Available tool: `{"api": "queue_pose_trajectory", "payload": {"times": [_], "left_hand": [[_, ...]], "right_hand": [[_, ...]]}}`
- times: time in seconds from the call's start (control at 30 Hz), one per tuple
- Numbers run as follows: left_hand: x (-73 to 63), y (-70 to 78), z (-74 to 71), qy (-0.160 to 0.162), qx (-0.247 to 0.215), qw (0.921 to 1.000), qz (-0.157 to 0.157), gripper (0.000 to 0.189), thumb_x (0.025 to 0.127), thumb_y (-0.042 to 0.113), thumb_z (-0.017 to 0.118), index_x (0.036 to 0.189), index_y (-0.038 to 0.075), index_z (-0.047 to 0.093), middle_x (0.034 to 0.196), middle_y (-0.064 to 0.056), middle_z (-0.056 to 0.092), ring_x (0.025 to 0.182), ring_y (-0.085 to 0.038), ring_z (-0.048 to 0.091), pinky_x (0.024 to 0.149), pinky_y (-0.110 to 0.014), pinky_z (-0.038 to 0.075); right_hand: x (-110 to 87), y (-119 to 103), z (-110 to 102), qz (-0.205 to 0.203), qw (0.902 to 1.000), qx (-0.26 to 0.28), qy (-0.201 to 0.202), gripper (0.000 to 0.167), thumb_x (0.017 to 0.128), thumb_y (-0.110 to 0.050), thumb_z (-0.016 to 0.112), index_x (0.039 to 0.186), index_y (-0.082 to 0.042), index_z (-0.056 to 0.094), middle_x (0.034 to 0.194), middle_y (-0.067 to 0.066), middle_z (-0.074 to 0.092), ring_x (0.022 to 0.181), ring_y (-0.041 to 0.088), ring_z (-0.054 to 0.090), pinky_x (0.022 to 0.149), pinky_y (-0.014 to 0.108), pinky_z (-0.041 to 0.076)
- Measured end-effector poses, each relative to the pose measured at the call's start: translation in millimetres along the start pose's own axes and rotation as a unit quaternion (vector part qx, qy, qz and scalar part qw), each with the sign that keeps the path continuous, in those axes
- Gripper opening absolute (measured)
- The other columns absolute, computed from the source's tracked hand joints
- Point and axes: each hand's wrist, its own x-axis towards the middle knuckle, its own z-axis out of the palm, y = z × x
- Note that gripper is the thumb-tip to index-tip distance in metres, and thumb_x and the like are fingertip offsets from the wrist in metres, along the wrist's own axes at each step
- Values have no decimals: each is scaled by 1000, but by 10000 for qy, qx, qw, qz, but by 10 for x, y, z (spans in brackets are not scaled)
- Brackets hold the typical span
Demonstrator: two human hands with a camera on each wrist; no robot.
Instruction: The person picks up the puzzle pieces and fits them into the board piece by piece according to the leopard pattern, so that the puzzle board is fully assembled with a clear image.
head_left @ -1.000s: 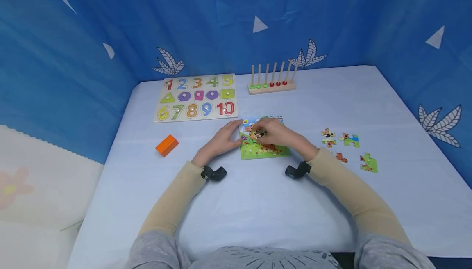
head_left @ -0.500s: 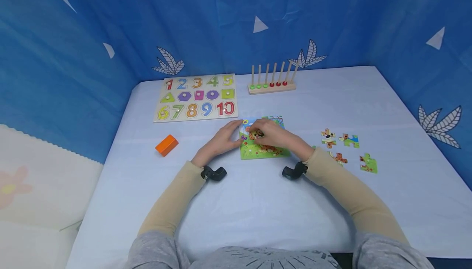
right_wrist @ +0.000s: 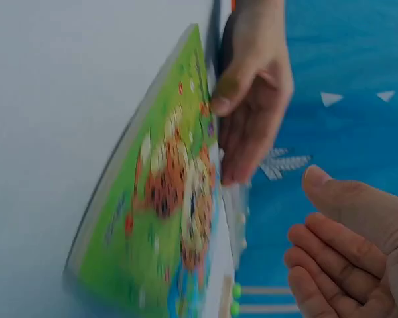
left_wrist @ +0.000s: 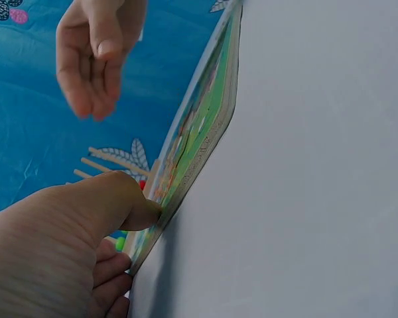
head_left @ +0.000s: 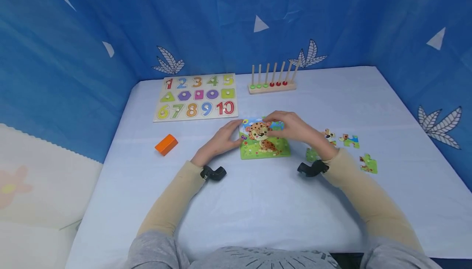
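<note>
A jigsaw puzzle point(head_left: 250, 151) with a spotted leopard cub on green grass lies flat in the middle of the table. At its left edge rests my left hand point(head_left: 220, 141), with thumb and fingertips spread along the border; in the left wrist view the thumb point(left_wrist: 142, 213) touches the board's edge. My right hand point(head_left: 291, 127) hovers at the puzzle's upper right, thumb apart from the fingers. Nothing shows between its fingers point(right_wrist: 325, 265) in the right wrist view. The cub's head and body are visible, and the upper right part is partly covered by the right hand.
Several loose jigsaw pieces lie to the right, including a blue and green piece point(head_left: 350, 140) and a green piece point(head_left: 368, 164). A number and shape board point(head_left: 158, 115) and a wooden bead rack point(head_left: 273, 90) stand at the back. An orange block point(head_left: 166, 144) sits left.
My right hand has lifted off the cub's face and moved right and back, with its fingers spread apart, uncovering the face. My left hand has stayed at the puzzle's left edge.
</note>
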Motion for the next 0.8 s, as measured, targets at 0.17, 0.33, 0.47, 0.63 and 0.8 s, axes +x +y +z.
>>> {"api": "queue_pose_trajectory", "payload": {"times": [0.17,0.33,0.47,0.63,0.8], "left_hand": [[-8,3,-8,21,49,10000,-61,73,85,24,63,147,3,29,149,-15,31,137,-28,27,113,-38,21],[-18,1,-20,43,45,9999,-87,73,85,24,63,146,3,30,149,-15,31,137,-29,27,113,-39,21],[-15,3,-27,58,52,9999,-74,73,85,23,63,146,3,30,149,-15,31,137,-29,27,113,-39,21],[-10,7,-16,60,46,9999,-75,72,85,23,63,146,3,30,149,-15,32,137,-29,27,113,-39,21],[3,21,10,40,-21,10000,-60,72,86,22,63,146,3,30,148,-15,32,137,-29,27,113,-39,21]], "right_hand": [[-519,112,-241,541,9983,-201,60,48,81,-20,76,122,-3,61,122,12,60,112,31,53,93,52,45],[-971,218,-260,1130,9908,-742,77,49,79,-20,77,122,-2,61,122,15,60,115,35,52,96,55,42],[-1188,262,-200,1119,9863,-1204,123,54,76,-20,79,122,3,60,123,23,57,118,42,47,95,59,39],[-1296,305,-107,1143,9848,-1287,235,58,75,-20,80,123,4,58,122,25,56,117,43,47,92,57,43],[-1328,324,-67,1198,9834,-1318,339,57,74,-18,80,122,5,58,121,25,55,117,43,46,93,58,41]]}}
